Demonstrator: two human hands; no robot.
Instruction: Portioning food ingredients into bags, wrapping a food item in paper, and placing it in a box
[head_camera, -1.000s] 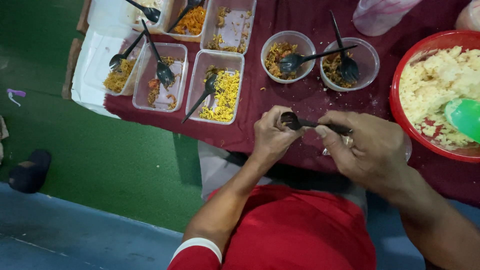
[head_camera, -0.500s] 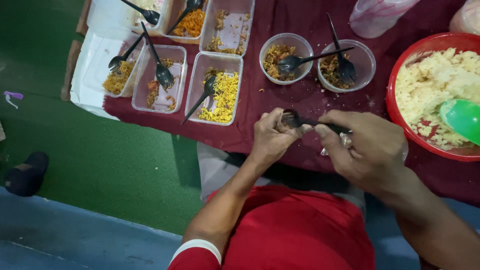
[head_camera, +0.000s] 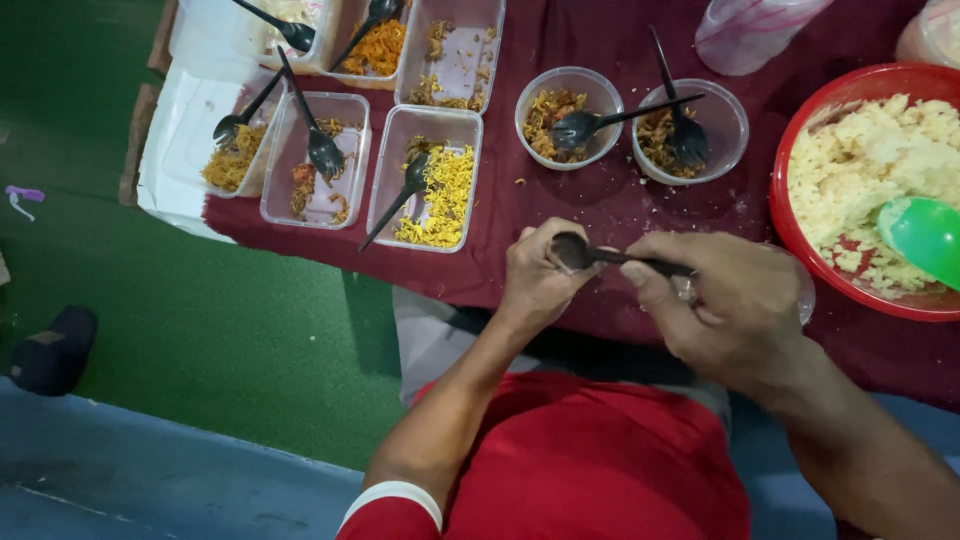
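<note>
Rice (head_camera: 860, 170) in red bowl (head_camera: 790, 230); hands share spoon (head_camera: 600, 255).

On my counter (head_camera: 560, 215), under its dark red cloth, a red bowl (head_camera: 785, 215) holds pale crumbled food with a green scoop (head_camera: 925, 238) in it. Two round clear cups (head_camera: 570, 115) each carry a black spoon. Clear rectangular trays (head_camera: 428, 178) hold yellow and orange shreds, perhaps noodles. A dark shoe (head_camera: 52, 350) lies on the green floor (head_camera: 200, 330).
</note>
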